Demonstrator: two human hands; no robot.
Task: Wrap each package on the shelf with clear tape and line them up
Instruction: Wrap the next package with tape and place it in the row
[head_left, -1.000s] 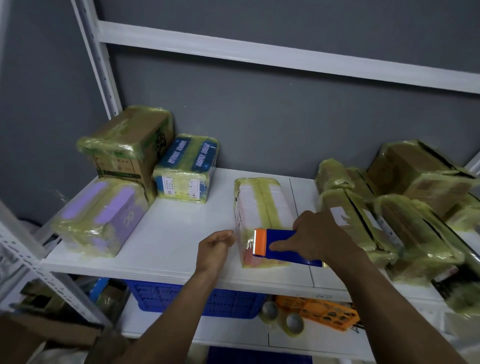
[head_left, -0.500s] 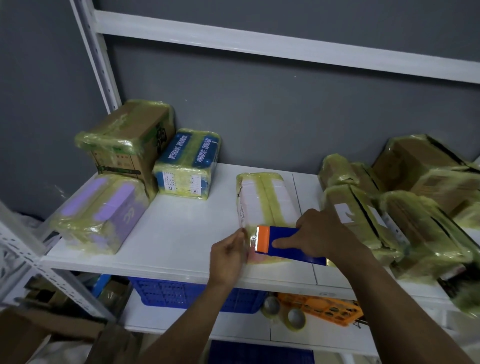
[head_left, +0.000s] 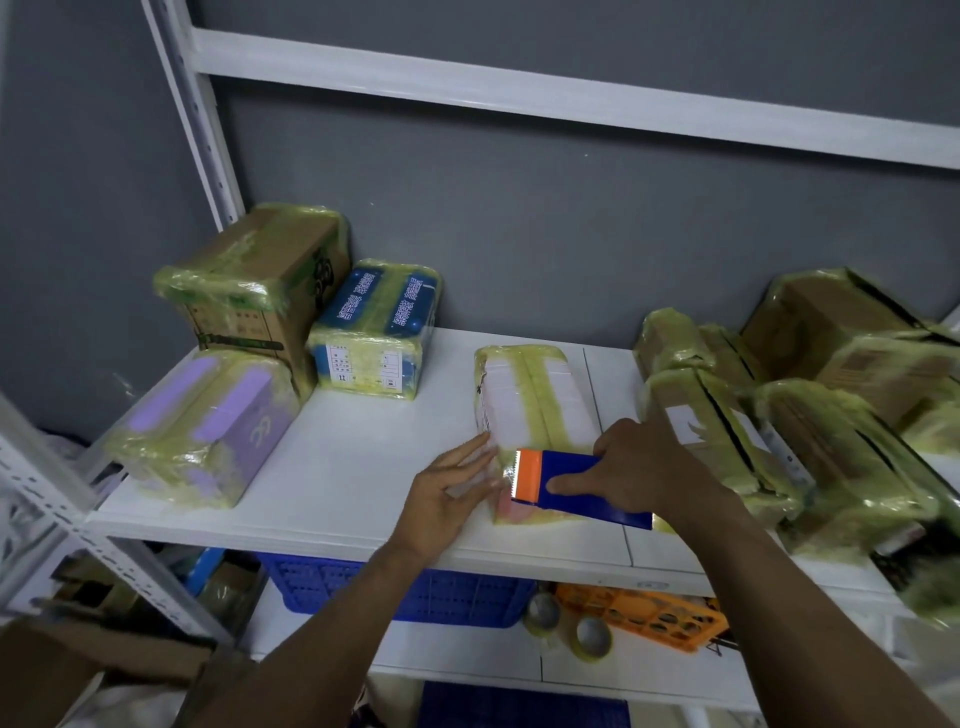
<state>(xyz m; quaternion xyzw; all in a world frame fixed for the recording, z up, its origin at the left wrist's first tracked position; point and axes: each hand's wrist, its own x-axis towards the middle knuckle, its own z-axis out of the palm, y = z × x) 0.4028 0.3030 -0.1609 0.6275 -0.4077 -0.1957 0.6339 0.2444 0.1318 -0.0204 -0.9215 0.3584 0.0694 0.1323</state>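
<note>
A white package (head_left: 530, 400) banded with yellowish tape lies lengthwise in the middle of the white shelf (head_left: 363, 467). My right hand (head_left: 644, 467) grips a blue tape dispenser (head_left: 582, 486) with an orange cutter end, held over the package's near end, index finger stretched along its side. My left hand (head_left: 452, 493) lies with straight fingers against the package's near left side. Three wrapped packages stand at the left: a purple one (head_left: 202, 426), a brown carton (head_left: 260, 280) and a blue box (head_left: 379, 327).
Several wrapped brown packages (head_left: 779, 431) are piled at the right end of the shelf. On the lower shelf sit a blue basket (head_left: 405, 592), an orange basket (head_left: 649, 613) and two tape rolls (head_left: 587, 634). A white upright post (head_left: 192, 114) rises at the back left.
My left hand has moved right from beside the package and now presses flat on its near left side. The right hand with the dispenser has stayed over the near end.
</note>
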